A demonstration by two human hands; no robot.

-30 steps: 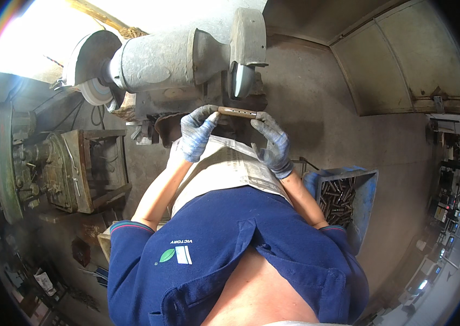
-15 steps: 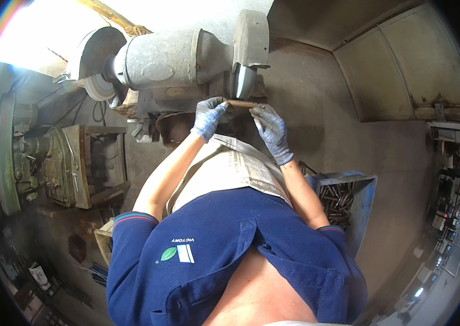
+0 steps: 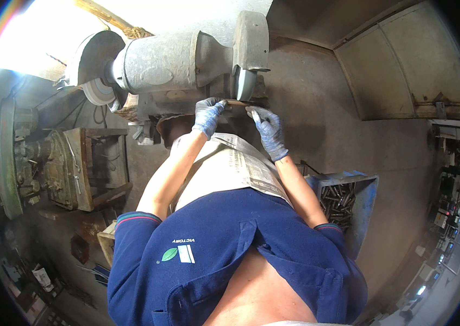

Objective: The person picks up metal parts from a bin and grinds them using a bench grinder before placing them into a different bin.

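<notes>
A thin brownish metal piece (image 3: 237, 102) spans between my two hands just below the right wheel (image 3: 246, 84) of a grey bench grinder (image 3: 159, 61). My left hand (image 3: 208, 118), in a blue-grey glove, is closed on the piece's left end. At its right end, the gloved fingers of my right hand (image 3: 269, 132) are pinched together on it. The piece lies roughly level, close to the wheel's lower edge; whether it touches the wheel I cannot tell. My fingers hide both ends.
A second, pale wheel (image 3: 98, 91) sits at the grinder's left end. Beside my right arm stands a blue-grey bin (image 3: 368, 217) with several loose metal parts (image 3: 338, 200). Old machinery (image 3: 58, 168) stands at the left. A printed pale apron (image 3: 230, 165) covers my lap.
My right hand has shifted slightly left and its fingers have changed position at the piece's end. My left hand stays nearly in place. The piece remains below the wheel.
</notes>
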